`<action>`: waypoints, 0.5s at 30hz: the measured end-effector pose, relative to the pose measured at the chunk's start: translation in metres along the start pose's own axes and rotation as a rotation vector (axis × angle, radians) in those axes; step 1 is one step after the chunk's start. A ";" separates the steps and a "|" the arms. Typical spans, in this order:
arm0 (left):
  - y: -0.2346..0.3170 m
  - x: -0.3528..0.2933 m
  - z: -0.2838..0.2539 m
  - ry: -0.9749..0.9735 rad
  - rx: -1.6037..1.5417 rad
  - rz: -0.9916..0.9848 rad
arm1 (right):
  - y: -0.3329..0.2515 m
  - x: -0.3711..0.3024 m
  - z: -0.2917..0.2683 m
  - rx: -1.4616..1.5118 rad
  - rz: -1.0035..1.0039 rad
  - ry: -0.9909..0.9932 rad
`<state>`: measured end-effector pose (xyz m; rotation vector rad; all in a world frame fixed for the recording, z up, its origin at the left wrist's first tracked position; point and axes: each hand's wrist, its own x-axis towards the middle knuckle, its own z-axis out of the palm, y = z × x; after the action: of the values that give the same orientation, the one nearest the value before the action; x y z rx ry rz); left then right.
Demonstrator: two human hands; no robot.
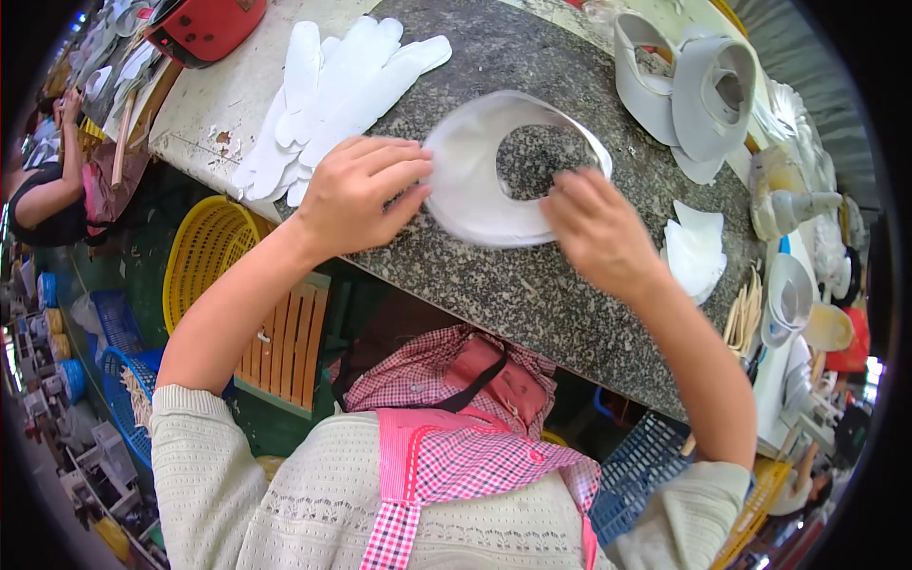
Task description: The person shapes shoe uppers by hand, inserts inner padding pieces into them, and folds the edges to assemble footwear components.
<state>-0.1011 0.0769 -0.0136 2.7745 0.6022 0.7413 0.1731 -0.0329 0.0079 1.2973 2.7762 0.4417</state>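
Observation:
A white piece with a large oval opening, resembling a shoe upper (465, 204), is held just over the speckled stone worktop (456, 285); motion blurs its edges. My left hand (366, 190) has its fingers and thumb drawn together at the piece's left edge. At the right side of the opening, my right hand (598, 228) is closed on the rim, its fingertips partly hidden and smeared. Flat white sole-shaped pieces (347, 85) lie in a fanned pile beyond my left hand. A small stack of white cut pieces (695, 252) sits right of my right hand.
Similar curved white pieces (712, 95) stand at the far right of the worktop. A red container (204, 28) is at the back left. Below are a yellow basket (204, 247), a wooden slatted stool (285, 342) and a blue crate (636, 465). Another person (47, 190) works at the left.

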 end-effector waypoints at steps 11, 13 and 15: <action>0.062 0.018 0.038 -0.174 0.060 0.180 | -0.053 -0.014 -0.006 0.510 0.264 0.292; 0.056 0.016 0.031 -0.224 -0.015 0.184 | -0.057 -0.025 0.002 0.570 0.311 0.316; 0.052 0.021 0.028 -0.232 -0.149 0.210 | -0.049 -0.039 0.008 0.660 0.402 0.381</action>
<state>-0.0527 0.0372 -0.0125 2.7550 0.2060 0.4685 0.1633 -0.0899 -0.0165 2.1214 3.0965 -0.2979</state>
